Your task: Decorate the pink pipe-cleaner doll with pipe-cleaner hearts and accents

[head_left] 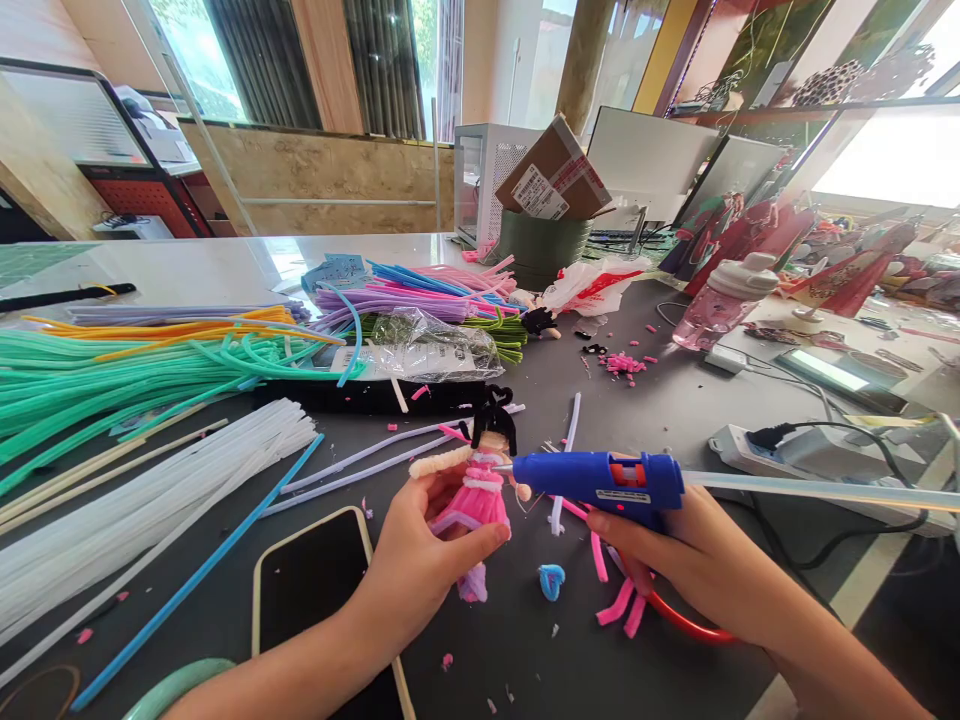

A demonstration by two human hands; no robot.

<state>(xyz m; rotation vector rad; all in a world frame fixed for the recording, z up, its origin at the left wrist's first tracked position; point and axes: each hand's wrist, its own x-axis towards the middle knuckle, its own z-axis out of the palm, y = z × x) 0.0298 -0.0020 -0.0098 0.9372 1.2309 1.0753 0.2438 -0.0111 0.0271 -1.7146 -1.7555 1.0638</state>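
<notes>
Two bare hands held a pink-dressed doll [481,502] and a blue glue gun [592,478] over a dark counter [585,675]

The left hand [426,545] had its fingers clamped on the doll's skirt; the right hand [679,545] had its fingers wrapped around the glue gun, its tip close to the doll's chest. Right of the doll and nearer the viewer lay a small blue curl [551,581]; left of the doll, a phone [311,590] and, farther back, green pipe cleaners [112,385]

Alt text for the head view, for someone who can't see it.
A left hand holds a small pink-dressed doll while the right hand aims a blue glue gun at its bodice. Colorful craft stems and a phone lie on the dark table.
</notes>
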